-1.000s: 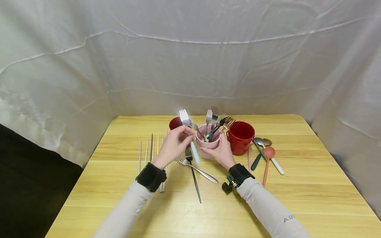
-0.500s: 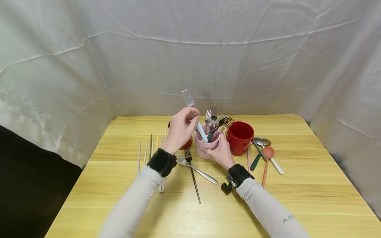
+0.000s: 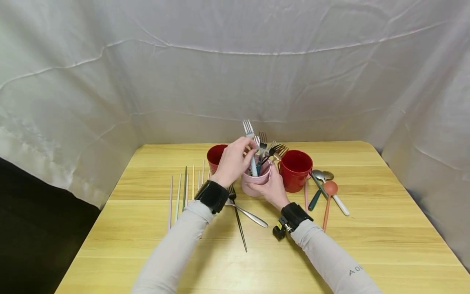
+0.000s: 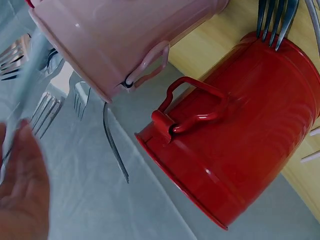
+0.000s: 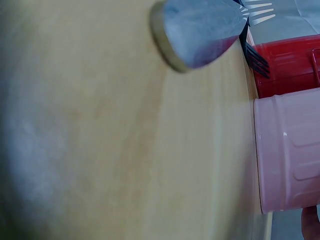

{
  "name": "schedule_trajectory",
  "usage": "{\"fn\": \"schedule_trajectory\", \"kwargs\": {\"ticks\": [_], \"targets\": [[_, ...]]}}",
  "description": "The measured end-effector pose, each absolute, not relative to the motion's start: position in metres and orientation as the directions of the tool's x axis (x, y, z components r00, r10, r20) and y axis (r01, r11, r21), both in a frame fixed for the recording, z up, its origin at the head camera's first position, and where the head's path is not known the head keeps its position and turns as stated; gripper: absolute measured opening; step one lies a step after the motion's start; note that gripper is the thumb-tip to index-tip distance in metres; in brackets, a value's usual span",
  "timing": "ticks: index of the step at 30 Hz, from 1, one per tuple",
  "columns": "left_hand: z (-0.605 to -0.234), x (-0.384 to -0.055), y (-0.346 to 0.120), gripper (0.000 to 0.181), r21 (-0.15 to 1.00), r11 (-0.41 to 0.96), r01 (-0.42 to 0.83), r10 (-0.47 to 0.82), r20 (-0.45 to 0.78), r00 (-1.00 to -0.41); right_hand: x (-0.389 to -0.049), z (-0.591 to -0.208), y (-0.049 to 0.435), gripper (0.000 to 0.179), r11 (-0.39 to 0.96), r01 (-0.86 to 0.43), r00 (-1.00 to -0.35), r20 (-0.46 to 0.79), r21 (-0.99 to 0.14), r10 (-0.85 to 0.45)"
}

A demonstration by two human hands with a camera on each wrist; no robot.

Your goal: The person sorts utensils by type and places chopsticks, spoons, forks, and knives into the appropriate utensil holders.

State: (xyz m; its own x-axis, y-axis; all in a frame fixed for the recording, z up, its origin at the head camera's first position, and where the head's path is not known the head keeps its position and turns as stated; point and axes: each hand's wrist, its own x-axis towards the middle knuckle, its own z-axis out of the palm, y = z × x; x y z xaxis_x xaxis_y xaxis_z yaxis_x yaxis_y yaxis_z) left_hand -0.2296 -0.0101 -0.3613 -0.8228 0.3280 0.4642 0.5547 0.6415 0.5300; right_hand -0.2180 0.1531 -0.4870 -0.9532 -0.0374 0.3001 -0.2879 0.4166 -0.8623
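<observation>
My left hand [image 3: 235, 159] pinches a fork [image 3: 253, 166] with a light blue handle, tines up, over the pink bucket [image 3: 253, 189]. Its handle end points down inside the rim; in the left wrist view the light blue handle [image 4: 31, 70] shows blurred at the bucket mouth. Several other forks [image 3: 280, 151] lean in that bucket, tines above the rim. My right hand [image 3: 272, 188] grips the bucket's right side, thumb across its front. Only a fingertip [image 5: 310, 222] of it shows in the right wrist view, beside the pink wall.
A red bucket [image 3: 215, 155] stands left of the pink one, another red bucket [image 3: 296, 173] right of it. A silver fork [image 3: 251, 216] crosses a black fork [image 3: 240, 228] in front. Several chopsticks [image 3: 185, 192] lie left; several spoons, including an orange spoon [image 3: 331, 188], lie right.
My left hand has lifted the light blue fork and carried it rightward from before the left red bucket to the pink bucket, lowering its handle inside. The right hand stays on the bucket.
</observation>
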Motion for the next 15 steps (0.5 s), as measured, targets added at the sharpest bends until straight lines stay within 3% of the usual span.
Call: {"fn": "schedule_trajectory", "kwargs": {"ticks": [6, 15], "targets": [[-0.37, -0.228, -0.012, 0.011, 0.503, 0.693, 0.516, 0.385, 0.346, -0.856, -0.218, -0.486, 0.153, 0.085, 0.443, -0.278, -0.954, 0.297, -0.852, -0.027], [-0.383, -0.222, -0.023, 0.012, 0.514, 0.689, 0.511, 0.36, 0.369, -0.857, -0.218, -0.487, 0.155, 0.087, 0.44, -0.292, -0.95, 0.311, -0.849, -0.03]]}}
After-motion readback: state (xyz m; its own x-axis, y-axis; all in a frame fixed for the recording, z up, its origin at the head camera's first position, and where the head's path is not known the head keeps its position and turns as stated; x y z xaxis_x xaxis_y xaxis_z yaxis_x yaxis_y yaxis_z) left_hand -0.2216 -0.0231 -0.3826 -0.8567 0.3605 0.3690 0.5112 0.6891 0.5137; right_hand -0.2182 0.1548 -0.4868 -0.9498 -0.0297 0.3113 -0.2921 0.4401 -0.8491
